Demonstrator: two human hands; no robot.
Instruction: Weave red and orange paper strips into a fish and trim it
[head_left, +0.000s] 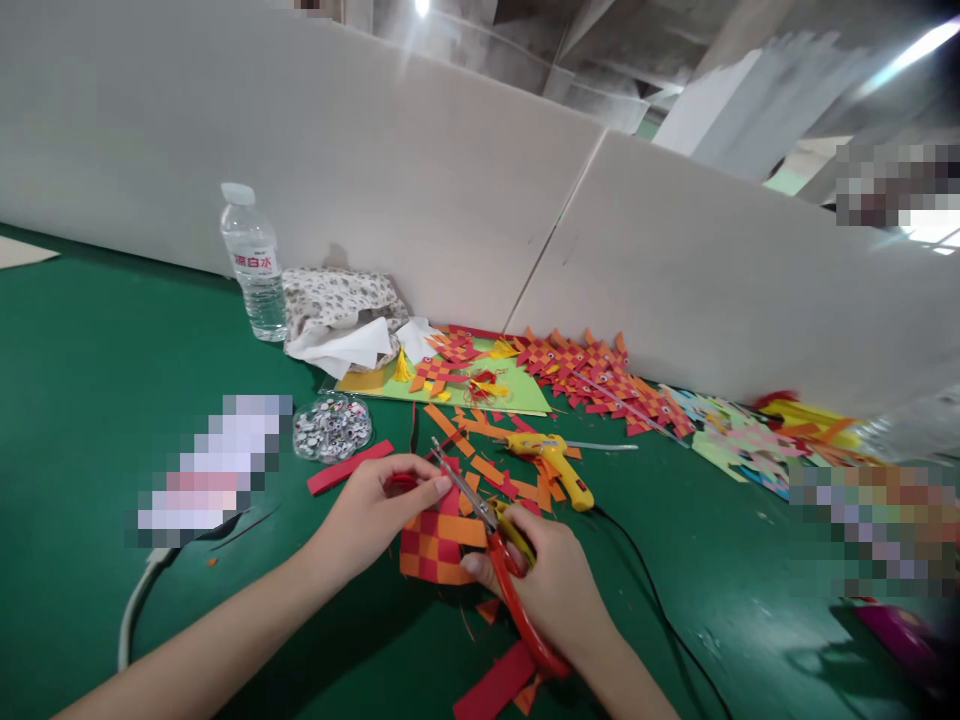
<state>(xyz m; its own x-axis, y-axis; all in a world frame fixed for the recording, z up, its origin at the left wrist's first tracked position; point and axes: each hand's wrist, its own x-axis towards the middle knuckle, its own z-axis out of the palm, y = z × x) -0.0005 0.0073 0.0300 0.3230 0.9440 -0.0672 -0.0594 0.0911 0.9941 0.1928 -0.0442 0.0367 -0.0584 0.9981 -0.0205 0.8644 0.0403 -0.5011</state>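
Note:
My left hand (375, 512) is closed, pinching a woven piece of red and orange paper strips (433, 548) by its upper edge. The piece has a checkered face and loose strip ends. My right hand (555, 565) is wrapped round a pair of scissors (517, 615) with red handles. Their metal blades point up and left, across the woven piece's strips near my left fingertips. Whether the blades touch a strip I cannot tell. A yellow part shows between my right fingers. Orange and red paper scraps (487, 470) lie just beyond both hands.
Past the scraps lies a yellow glue gun (551, 460) with a black cord. Left of it are a tub of googly eyes (332, 428), a water bottle (255, 270) and a tissue pack (345, 310). Woven paper fish (592, 370) are piled along the pale partition (450, 200).

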